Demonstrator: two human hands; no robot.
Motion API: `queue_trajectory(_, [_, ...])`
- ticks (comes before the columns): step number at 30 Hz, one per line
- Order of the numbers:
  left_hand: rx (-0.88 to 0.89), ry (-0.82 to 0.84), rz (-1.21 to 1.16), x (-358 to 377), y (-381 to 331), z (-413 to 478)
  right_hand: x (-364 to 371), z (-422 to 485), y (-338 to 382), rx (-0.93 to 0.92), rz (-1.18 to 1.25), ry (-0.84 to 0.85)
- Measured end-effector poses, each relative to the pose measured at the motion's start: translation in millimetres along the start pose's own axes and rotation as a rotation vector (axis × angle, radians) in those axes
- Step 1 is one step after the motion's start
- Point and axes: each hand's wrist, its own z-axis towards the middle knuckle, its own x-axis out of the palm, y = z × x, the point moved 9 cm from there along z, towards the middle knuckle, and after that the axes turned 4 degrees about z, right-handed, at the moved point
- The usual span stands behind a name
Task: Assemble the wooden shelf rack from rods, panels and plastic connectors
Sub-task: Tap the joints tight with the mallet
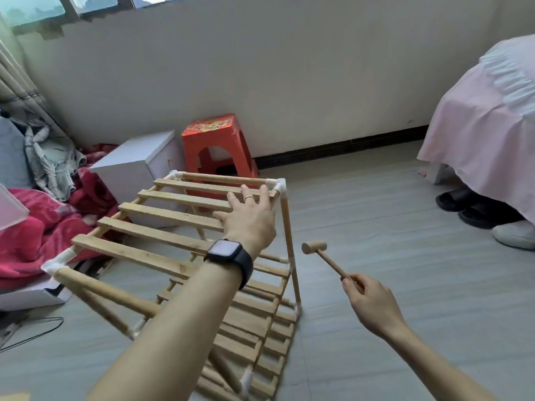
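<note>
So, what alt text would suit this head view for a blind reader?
A person's left hand rests flat on top of a wooden shelf rack, while the right hand holds a small wooden mallet beside it. A red stool stands behind.

Left forearm (179, 314) blocks the near-right stretch of the rack's (162, 215) top slats and a good part of the lower shelf under it. Butt end of the mallet (324, 256) handle is buried in the right hand (370, 302). Stool (214, 140) feet are behind the rack, its top print is too small to read, and the bed (486, 125) is cut off by the right edge.
</note>
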Motion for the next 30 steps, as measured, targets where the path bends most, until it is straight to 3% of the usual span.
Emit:
queue_trajectory(5, [-0.078, -0.044, 0.094, -11.1, -13.9, 59.7, -10.2, 0.6, -42.3, 0.079, 0.004, -0.008])
queue_trajectory(10, [-0.11, -0.224, 0.589, -10.9, -39.6, 86.9, -46.3, 5.7, -109.7, 0.187, -0.096, -0.065])
queue_trajectory(12, [0.043, -0.302, 0.596, 11.6, -82.1, 85.5, -53.6, 8.5, -142.7, 0.246, -0.179, -0.061])
queue_trajectory(14, [0.29, -0.291, 0.446, 60.2, -138.7, 75.1, -55.4, 11.7, -181.2, 0.313, -0.261, -0.044])
queue_trajectory(16, [0.437, -0.144, 0.241, 129.6, -189.3, 53.1, -51.8, 10.2, -223.4, 0.401, -0.325, -0.01])
queue_trajectory(19, [0.472, 0.213, -0.007, 249.1, -241.8, 8.2, -42.0, 0.7, -280.8, 0.52, -0.355, 0.006])
queue_trajectory(23, [0.473, 0.587, -0.101, 377.5, -271.4, -64.1, -26.7, -20.6, -334.3, 0.573, -0.323, -0.036])
queue_trajectory(27, [0.415, 0.745, -0.047, 445.3, -255.6, -104.8, -6.1, -45.0, -366.3, 0.588, -0.377, 0.042])
queue_trajectory(30, [0.42, 0.817, 0.008, 469.2, -235.2, -118.0, 2.7, -66.0, -380.5, 0.593, -0.578, 0.145])
